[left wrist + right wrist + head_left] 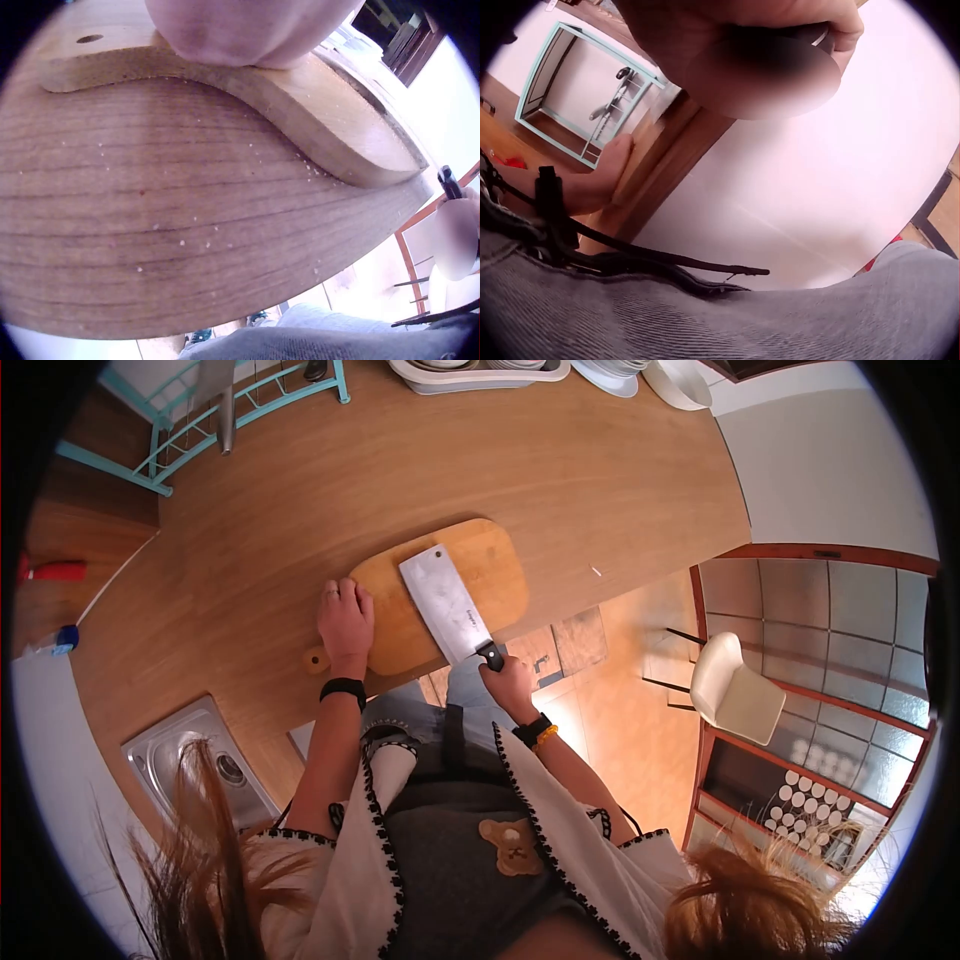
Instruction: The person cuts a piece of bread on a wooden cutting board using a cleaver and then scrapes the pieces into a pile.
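Observation:
A wooden cutting board [505, 560] lies near the counter's front edge, its short holed handle to the left. My left hand [346, 622] holds the board's left side, fingers bent at the edge and thumb toward the top face. In the left wrist view the heel of that hand [247, 30] rests by the board's curved neck [285, 112]. A broad cleaver [440, 600] shows its flat side over the board, blade pointing away. My right hand [512, 685] grips its black handle [490, 654] by the near edge; blur covers part of this hand in the right wrist view.
Small pale crumbs [184, 242] dot the wooden counter [300, 490]. A turquoise rack [180, 455] with a knife stands at the far left, and a dish tub [480, 380] at the back. The sink [170, 745] is at left, a chair [735, 690] at right.

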Demonstrator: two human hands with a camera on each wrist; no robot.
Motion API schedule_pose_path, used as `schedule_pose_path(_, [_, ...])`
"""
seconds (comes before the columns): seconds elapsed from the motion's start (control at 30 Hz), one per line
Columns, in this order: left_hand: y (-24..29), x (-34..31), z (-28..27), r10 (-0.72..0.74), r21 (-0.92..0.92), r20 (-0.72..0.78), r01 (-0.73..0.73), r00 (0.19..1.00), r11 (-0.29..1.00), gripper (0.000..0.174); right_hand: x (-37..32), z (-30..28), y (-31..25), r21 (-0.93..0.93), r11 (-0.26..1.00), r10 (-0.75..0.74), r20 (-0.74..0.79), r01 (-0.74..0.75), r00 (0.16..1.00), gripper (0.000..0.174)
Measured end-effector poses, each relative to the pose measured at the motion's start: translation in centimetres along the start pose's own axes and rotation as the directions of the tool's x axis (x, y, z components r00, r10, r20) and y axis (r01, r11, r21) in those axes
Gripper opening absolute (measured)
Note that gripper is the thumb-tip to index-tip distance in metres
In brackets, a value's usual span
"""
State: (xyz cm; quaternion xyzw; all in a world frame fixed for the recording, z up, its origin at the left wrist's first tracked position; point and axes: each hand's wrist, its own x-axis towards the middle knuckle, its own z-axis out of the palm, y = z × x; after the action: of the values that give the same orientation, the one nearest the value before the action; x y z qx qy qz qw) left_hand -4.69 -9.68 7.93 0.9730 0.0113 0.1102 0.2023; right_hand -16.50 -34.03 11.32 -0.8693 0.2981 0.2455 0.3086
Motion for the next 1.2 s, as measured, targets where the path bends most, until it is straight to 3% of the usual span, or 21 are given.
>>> schedule_pose_path(0.27, [0.0, -0.1, 0.1, 0.018, 0.007, -0.012, -0.018, 1.0, 1.0, 0.012, -0.4, -1.1, -0.3, -0.01, 1.0, -0.012, -0.018, 0.012, 1.0, 0.029])
schedule_pose_path(0.33, [0.0, 0.2, 0.0, 0.019, -0.002, -0.03, -0.019, 0.999, 1.0, 0.011, -0.1, -1.0, 0.6, 0.148, 0.986, -0.083, 0.009, 0.08, 0.997, 0.025])
schedule_pose_path(0.4, [0.0, 0.1, -0.1, -0.011, -0.006, 0.015, 0.011, 1.0, 1.0, 0.011, -0.7, -1.3, 1.0, 0.42, 0.907, 0.014, 0.038, -0.029, 0.999, 0.023])
schedule_pose_path(0.43, [-0.1, 0.0, -0.1, -0.014, -0.003, 0.019, 0.014, 1.0, 1.0, 0.011, -1.1, -1.9, 1.1, 0.597, 0.787, 0.082, 0.151, -0.157, 0.985, 0.027])
schedule_pose_path(0.57, [0.1, 0.1, 0.0, 0.0, 0.008, 0.004, 0.0, 1.0, 1.0, 0.011, -3.1, -3.8, 0.4, 0.731, 0.667, 0.154, 0.054, -0.144, 0.987, 0.028])
schedule_pose_path(0.6, [-0.1, 0.1, -0.1, -0.003, 0.027, 0.018, 0.003, 1.0, 1.0, 0.011, -4.0, -4.8, -0.2, 0.723, 0.679, 0.155, 0.027, -0.126, 0.988, 0.026])
schedule_pose_path(0.7, [-0.1, 0.0, 0.0, 0.008, 0.015, -0.013, -0.008, 1.0, 1.0, 0.011, -6.0, -5.5, -1.7, 0.694, 0.709, -0.014, -0.163, 0.125, 0.987, 0.018])
schedule_pose_path(0.8, [0.0, -0.1, 0.1, -0.029, 0.029, 0.025, 0.029, 0.999, 0.999, 0.012, -6.3, -4.2, -3.6, 0.671, 0.709, -0.092, -0.217, 0.217, 0.972, 0.013])
schedule_pose_path(0.83, [0.0, 0.0, 0.1, -0.026, 0.028, 0.024, 0.026, 0.999, 0.999, 0.012, -5.9, -3.9, -2.7, 0.391, 0.897, -0.151, -0.17, 0.207, 0.974, 0.011])
schedule_pose_path(0.87, [-0.1, 0.0, 0.2, -0.013, 0.025, 0.014, 0.012, 1.0, 1.0, 0.012, -5.6, -3.2, -2.8, 0.232, 0.916, -0.279, -0.218, 0.327, 0.935, 0.015])
schedule_pose_path(0.93, [-0.3, 0.0, 0.2, 0.002, 0.026, 0.006, -0.002, 1.0, 1.0, 0.013, -6.0, -2.5, -4.1, 0.11, 0.945, -0.29, -0.161, 0.309, 0.944, 0.023])
schedule_pose_path(1.2, [-0.3, -0.1, 0.4, -0.014, 0.004, 0.01, 0.014, 1.0, 1.0, 0.012, -5.7, -0.4, -5.0, 0.12, 0.953, -0.272, -0.053, 0.277, 0.961, 0.039])
